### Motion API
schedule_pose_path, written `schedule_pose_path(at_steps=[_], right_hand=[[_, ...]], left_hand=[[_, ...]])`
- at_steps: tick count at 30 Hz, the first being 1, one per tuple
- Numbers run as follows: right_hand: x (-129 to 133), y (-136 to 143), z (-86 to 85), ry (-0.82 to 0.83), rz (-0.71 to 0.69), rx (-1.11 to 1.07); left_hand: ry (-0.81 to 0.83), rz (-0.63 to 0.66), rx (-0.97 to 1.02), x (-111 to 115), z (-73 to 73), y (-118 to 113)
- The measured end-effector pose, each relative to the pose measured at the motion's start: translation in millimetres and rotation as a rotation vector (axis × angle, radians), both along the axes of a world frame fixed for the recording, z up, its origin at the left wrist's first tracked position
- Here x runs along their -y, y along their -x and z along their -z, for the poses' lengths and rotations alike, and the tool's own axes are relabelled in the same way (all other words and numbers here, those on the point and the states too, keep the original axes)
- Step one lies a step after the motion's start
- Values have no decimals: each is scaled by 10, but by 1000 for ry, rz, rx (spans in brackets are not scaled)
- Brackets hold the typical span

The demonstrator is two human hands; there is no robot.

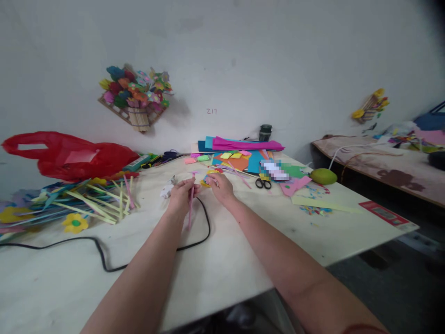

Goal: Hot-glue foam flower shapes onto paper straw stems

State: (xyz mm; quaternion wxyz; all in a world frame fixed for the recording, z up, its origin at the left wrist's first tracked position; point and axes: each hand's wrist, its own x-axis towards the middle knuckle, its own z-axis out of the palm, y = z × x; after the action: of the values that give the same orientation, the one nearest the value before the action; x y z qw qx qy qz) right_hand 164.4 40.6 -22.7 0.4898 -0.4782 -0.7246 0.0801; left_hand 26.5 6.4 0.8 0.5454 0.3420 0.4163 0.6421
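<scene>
A thin pink stick (191, 208) stands nearly upright in my left hand (181, 195), whose fingers are wrapped round its upper part. A small pink piece tops the stick. Just to the right, my right hand (221, 186) has its fingers pinched together beside some small yellow pieces (205, 182); whether it holds one is too small to make out. A white device (166, 191) lies behind and to the left of my left hand. A black cable (209, 225) loops on the table below both hands.
Paper strips (93, 204), a yellow flower (75, 223) and a red bag (79, 155) lie left. Coloured sheets (236, 161), black scissors (263, 184), paper scraps (316, 211) and a green fruit (323, 176) are on the table's (243, 260) back and right.
</scene>
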Motion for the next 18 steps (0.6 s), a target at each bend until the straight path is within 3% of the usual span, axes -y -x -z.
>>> schedule_pose_path(at_steps=[6,12,18], right_hand=[[97,75,-24,103,-69,140],[290,234,-153,200,-243,143],[367,357,-178,300,-220,223]], left_hand=[[-11,-70,143,-16,-28,51],[-45,-169,212,-55,-31,52],[-55,-177,233,-41,-67,3]])
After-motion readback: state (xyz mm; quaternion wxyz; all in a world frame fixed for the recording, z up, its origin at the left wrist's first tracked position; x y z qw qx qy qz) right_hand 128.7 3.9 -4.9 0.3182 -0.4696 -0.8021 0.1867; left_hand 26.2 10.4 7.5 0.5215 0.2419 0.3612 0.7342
